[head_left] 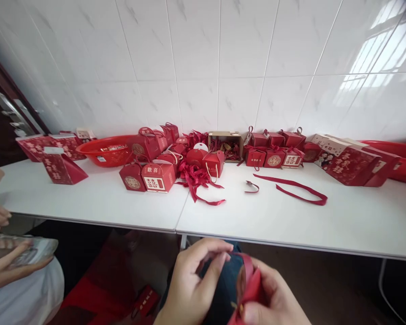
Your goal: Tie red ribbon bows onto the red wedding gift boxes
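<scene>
Below the table's front edge, both my hands work a red ribbon point(249, 280) over my lap. My left hand point(192, 280) pinches the ribbon's upper end with thumb and forefinger. My right hand point(274, 298) is closed around the red folded piece lower down, its fingers curled. On the white table point(291, 216) lie a long loose red ribbon point(297, 189), a short curled ribbon piece point(252, 186) and a tangle of ribbons point(198, 180).
Several small red gift boxes point(155, 176) stand along the tiled wall, with a cardboard box point(226, 144), a red basin point(108, 151) and larger red boxes point(352, 162). Another person's hands point(0, 253) hold a clear packet at the left edge.
</scene>
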Demonstrator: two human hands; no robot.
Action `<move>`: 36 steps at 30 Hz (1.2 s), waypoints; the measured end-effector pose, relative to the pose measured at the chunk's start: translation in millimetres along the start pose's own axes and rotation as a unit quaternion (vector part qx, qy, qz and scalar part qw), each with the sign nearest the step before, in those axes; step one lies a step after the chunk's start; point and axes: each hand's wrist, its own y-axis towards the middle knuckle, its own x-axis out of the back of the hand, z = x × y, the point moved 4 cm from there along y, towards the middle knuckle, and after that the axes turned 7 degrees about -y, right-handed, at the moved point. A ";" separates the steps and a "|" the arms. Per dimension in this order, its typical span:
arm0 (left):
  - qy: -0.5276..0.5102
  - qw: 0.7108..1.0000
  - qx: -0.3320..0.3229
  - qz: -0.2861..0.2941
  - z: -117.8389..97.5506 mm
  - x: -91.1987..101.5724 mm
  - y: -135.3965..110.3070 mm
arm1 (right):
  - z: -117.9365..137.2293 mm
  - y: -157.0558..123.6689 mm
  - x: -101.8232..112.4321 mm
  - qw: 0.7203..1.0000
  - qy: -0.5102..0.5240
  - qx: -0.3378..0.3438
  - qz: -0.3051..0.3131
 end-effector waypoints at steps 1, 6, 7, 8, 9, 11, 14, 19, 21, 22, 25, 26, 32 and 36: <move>0.014 1.000 0.000 -0.009 2.0 0.1 1.7 | 2.6 1.2 3.5 1.000 -0.012 0.006 -0.017; 0.026 0.999 0.018 -0.039 3.6 -1.0 6.8 | 6.6 2.8 16.5 0.992 -0.094 0.056 -0.067; 0.004 0.999 0.037 -0.014 3.1 -2.9 8.0 | 7.1 2.1 17.2 0.989 -0.111 0.074 -0.065; -0.016 0.998 0.057 0.013 2.2 -4.8 9.2 | 7.9 1.2 17.7 0.985 -0.129 0.092 -0.066; -0.032 0.996 0.076 0.037 1.1 -6.1 10.3 | 8.9 0.2 18.2 0.980 -0.148 0.110 -0.072; -0.052 0.990 0.106 0.080 -1.4 -7.8 11.6 | 11.3 -1.7 19.4 0.968 -0.182 0.143 -0.094; -0.084 0.977 0.140 0.137 -4.3 -9.9 10.0 | 13.7 -3.2 21.0 0.951 -0.223 0.175 -0.118; -0.061 0.982 0.120 0.129 -8.3 -8.4 5.8 | 15.0 -3.8 22.6 0.939 -0.248 0.206 -0.122; -0.032 0.988 0.092 0.122 -11.2 -7.1 5.3 | 15.9 -4.8 22.6 0.934 -0.254 0.219 -0.127; -0.017 0.989 0.080 0.121 -12.9 -6.2 4.9 | 16.1 -5.4 22.5 0.931 -0.257 0.223 -0.131; 0.026 0.990 0.047 0.132 -20.1 -3.1 1.1 | 15.2 -7.3 21.8 0.926 -0.258 0.240 -0.136; 0.038 0.990 0.035 0.134 -23.1 -1.8 -1.0 | 14.5 -8.0 21.6 0.925 -0.253 0.248 -0.137; 0.083 0.982 -0.013 0.168 -28.7 -2.0 -13.4 | 13.9 -12.3 21.7 0.921 -0.227 0.286 -0.136; 0.036 0.981 -0.011 0.192 -13.3 -8.8 -20.2 | 21.5 -13.6 19.1 0.915 -0.260 0.292 -0.103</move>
